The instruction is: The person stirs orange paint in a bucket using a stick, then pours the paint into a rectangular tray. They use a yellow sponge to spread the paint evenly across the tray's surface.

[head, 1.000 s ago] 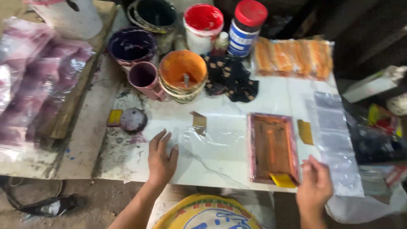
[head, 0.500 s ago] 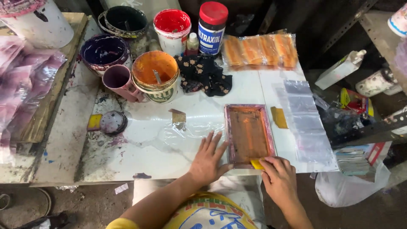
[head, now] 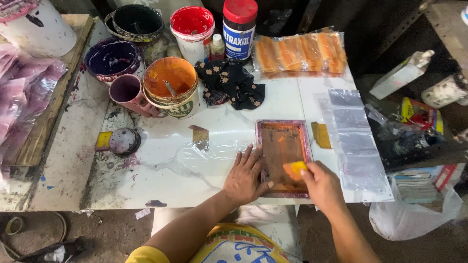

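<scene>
Orange-stained rectangular printing screen in its purple-edged frame (head: 283,157) lies flat on the white marble-look tabletop (head: 195,182), near the front edge, right of centre. My left hand (head: 247,174) lies palm down with the fingers spread apart, their tips on a clear plastic sheet (head: 195,156) and the thumb side pressed against the frame's left rail. My right hand (head: 319,184) sits at the frame's lower right corner, fingers pinched together on a small yellow-orange squeegee (head: 295,169) whose edge rests on the screen's mesh.

Just right of the frame lies a flat yellow scraper piece (head: 321,135), and beyond it a strip of clear empty plastic pouches (head: 356,141) runs toward the table's front edge. At the back, a transparent pack of orange printed bags (head: 302,52) lies flat. Beside it stands a tall cylindrical jar with a red lid and a blue-and-white label (head: 239,29), then a white tub of red ink (head: 191,28). An orange ink tub with a pale label band (head: 171,87) stands left of a black flowered cloth (head: 231,85), with a maroon mug (head: 127,93) touching it. Off the table on the right, a red-and-yellow packet (head: 417,111) lies on a dark shelf, and a white plastic bag (head: 414,214) hangs below.
</scene>
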